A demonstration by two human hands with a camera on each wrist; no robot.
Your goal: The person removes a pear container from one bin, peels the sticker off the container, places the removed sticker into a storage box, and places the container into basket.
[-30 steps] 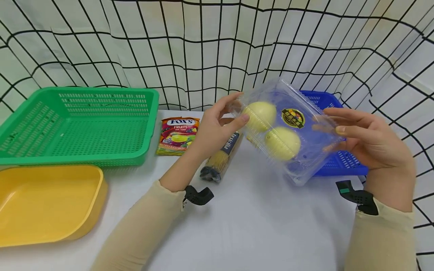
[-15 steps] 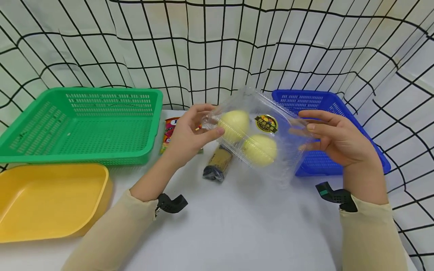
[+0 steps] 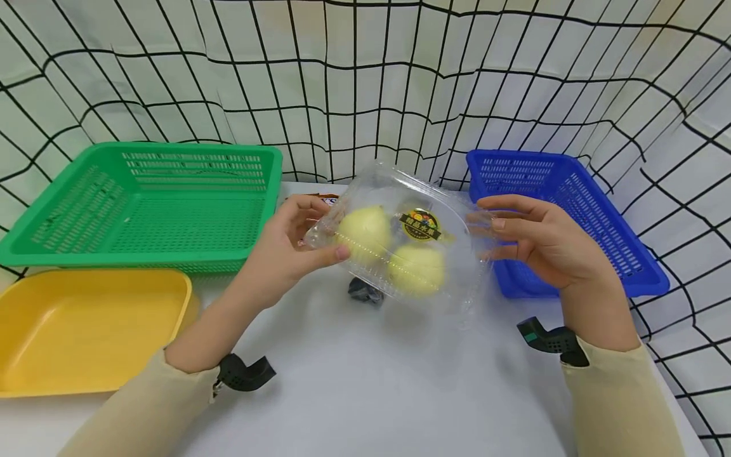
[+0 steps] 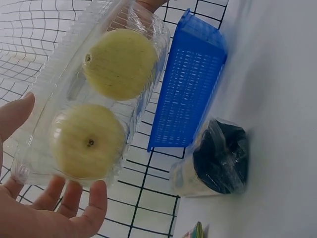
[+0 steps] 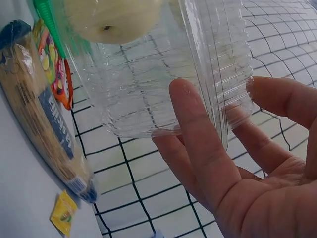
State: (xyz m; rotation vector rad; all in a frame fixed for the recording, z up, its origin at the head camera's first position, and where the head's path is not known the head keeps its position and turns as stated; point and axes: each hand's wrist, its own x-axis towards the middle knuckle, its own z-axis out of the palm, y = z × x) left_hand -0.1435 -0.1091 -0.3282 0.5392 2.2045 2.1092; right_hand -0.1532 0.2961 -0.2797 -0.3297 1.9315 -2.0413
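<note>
White tabletop (image 3: 400, 393) edged by black wire mesh (image 3: 355, 65) suggests a staged work booth.

Round black-and-gold sticker (image 3: 419, 225) on clear plastic clamshell box (image 3: 394, 237): "精品水果". Navy label (image 5: 56, 121) on slender clear-wrapped pasta pack (image 5: 35, 113): "lasicilia".

The fruits (image 3: 415, 270) are pale yellow, the container (image 3: 457, 254) colourless, the mesh (image 3: 355, 67) black-gridded.

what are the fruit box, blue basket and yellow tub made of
Fruit box: thin, glossy clear plastic; see-through, ribbed, with glints. Blue basket: probably moulded plastic, fairly dull; even rows of small holes. Yellow tub: likely smooth plastic, softly shiny; a pale gleam inside.
</note>
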